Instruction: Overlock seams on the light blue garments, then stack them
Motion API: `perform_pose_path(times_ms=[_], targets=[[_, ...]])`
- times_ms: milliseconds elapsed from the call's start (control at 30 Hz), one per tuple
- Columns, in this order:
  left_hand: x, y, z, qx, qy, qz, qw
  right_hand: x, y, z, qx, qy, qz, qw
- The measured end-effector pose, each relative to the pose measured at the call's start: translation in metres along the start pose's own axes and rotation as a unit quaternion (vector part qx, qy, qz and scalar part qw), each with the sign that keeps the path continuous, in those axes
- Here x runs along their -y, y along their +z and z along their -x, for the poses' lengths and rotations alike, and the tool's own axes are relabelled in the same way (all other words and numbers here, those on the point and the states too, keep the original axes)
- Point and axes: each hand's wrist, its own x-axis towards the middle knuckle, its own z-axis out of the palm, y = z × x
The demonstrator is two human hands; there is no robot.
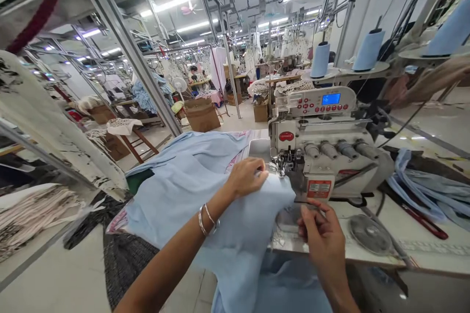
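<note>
Light blue fabric (198,176) spreads over the left of the sewing table and hangs down its front edge. Its right-hand corner lies by the needle area of an overlock sewing machine (293,132). My left hand (247,177), with bangles at the wrist, is closed on the fabric just left of the presser foot (281,168). In front of the machine, my right hand (325,234) is raised with thumb and fingertips pinched together. Whatever may be between them is too small to make out. That hand is apart from the fabric's corner.
Blue thread cones (320,60) stand behind the machine. To its right lie blue fabric strips (418,186), a dark red tool (426,217) and a round metal disc (370,234). A metal post (121,44) rises at left. Another person's blurred arm (433,78) shows far right.
</note>
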Motion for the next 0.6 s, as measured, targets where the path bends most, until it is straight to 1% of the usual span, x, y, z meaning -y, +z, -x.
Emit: perform_pose_path(times_ms=[33,100,167,200,267,333,400,467,533,600], targets=[[0.0,0.0,0.004,-0.015,0.02,-0.006,1.0,-0.001,-0.008,0.003,0.002,-0.001,0.016,1.0],[-0.004,0.003,0.022,-0.079,0.05,-0.038,0.995,-0.006,-0.031,0.012,-0.002,0.005,0.066,0.998],[-0.013,0.009,0.05,-0.153,0.07,-0.071,0.983,-0.016,-0.061,0.024,-0.001,0.028,0.127,0.991],[-0.018,0.012,0.064,-0.176,0.08,-0.08,0.978,-0.022,-0.077,0.031,0.003,0.047,0.154,0.987],[-0.027,0.016,0.09,-0.183,0.095,-0.076,0.975,-0.039,-0.107,0.048,0.006,0.096,0.188,0.978],[-0.033,0.019,0.104,-0.169,0.088,-0.05,0.98,-0.055,-0.126,0.067,-0.008,0.14,0.2,0.97],[-0.038,0.022,0.106,-0.169,0.078,-0.026,0.982,-0.067,-0.131,0.086,-0.021,0.162,0.203,0.966],[-0.042,0.025,0.102,-0.181,0.088,-0.019,0.979,-0.072,-0.121,0.1,-0.014,0.157,0.202,0.967],[-0.045,0.027,0.099,-0.202,0.085,-0.01,0.976,-0.068,-0.105,0.105,0.011,0.122,0.221,0.968],[-0.044,0.031,0.101,-0.211,0.044,0.029,0.976,-0.055,-0.087,0.097,0.05,0.046,0.267,0.961]])
